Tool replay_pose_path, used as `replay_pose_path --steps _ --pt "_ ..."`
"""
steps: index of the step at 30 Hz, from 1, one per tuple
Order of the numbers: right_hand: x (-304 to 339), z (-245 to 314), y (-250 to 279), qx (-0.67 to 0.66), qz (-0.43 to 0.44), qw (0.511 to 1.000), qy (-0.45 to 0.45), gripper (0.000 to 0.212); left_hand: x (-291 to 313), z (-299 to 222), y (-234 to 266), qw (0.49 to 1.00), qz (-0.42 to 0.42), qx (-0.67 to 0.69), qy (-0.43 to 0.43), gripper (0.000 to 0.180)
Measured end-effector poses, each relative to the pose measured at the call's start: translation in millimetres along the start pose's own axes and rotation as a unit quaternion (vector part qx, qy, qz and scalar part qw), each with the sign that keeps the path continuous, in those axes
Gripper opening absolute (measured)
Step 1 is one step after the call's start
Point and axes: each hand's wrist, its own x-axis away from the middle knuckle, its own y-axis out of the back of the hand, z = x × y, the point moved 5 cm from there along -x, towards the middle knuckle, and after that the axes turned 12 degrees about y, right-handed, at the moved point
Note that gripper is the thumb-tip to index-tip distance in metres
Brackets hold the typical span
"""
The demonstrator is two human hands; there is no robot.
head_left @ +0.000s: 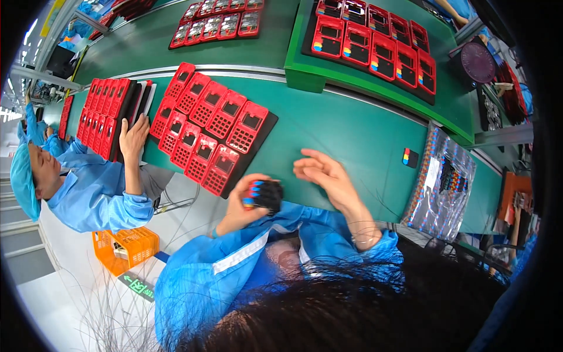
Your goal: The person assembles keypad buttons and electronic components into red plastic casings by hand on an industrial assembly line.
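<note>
Close to my body, my left hand point(237, 205) is closed around a stack of small black pieces point(267, 195) with blue, red and yellow edges; the stack is slightly blurred. To its right, my right hand point(325, 175) hovers above the green worktable point(358, 126) with fingers apart and nothing in them. A black tray point(253, 154) lies ahead and to the left, bearing rows of red handheld-device casings point(205, 152) with windows and grids of round holes. A single black piece with coloured marks point(409, 157) rests on the table to the right.
A clear plastic bag point(443, 188) holding more coloured pieces lies at right. The raised green shelf point(305, 73) carries a tray of red casings point(384, 56). At left, a co-worker's hand point(134, 138) touches another stack of casing trays point(105, 120). An orange basket point(138, 243) stands lower left.
</note>
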Motion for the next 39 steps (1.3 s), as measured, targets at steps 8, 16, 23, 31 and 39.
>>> replay_pose_path --steps 8,16,23,31,39 --pt "-49 -73 -84 -0.225 -0.114 0.968 -0.001 0.088 45 -36 71 0.943 -0.185 0.225 -0.164 0.075" --pt "-112 -76 -64 0.084 -0.100 0.991 -0.018 0.032 45 -51 108 0.907 -0.108 0.360 -0.192 0.052" --pt "-63 -45 19 0.146 -0.126 0.981 0.005 0.028 14 -51 76 0.926 -0.092 0.351 -0.108 0.044" --pt "70 55 181 0.339 -0.303 0.890 0.029 0.025 -26 -18 -3 0.957 -0.030 0.281 0.068 0.037" --pt "71 110 65 0.703 -0.321 0.589 0.237 0.025 -53 7 -46 0.939 0.068 0.294 0.166 0.037"
